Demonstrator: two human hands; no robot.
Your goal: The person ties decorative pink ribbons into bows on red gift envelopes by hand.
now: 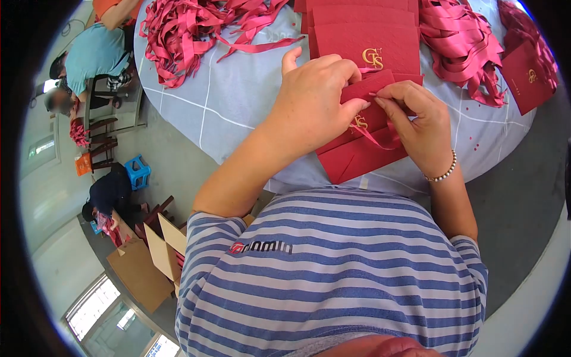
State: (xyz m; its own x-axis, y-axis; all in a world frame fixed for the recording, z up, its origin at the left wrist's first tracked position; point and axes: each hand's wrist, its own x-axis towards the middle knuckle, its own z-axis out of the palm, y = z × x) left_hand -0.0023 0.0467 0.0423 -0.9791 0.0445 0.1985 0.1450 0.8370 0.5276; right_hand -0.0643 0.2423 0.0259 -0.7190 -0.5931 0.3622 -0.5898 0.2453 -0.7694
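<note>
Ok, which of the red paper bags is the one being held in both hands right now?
The bag at the near table edge, pinched between left hand and right hand. The stack behind it and the lone bag at right lie untouched.

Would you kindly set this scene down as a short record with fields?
Left hand: grips the top edge of a red bag.
Right hand: pinches at the bag's top edge, by a red ribbon on the bag's front.
Bag: flat, gold logo, at the table's near edge.
Table: pale blue checked cloth.
Stack: more flat red bags behind the hands.
Ribbon piles: loose red ribbons at upper left and upper right.
Others: people seated at far left, near cardboard boxes.
</note>
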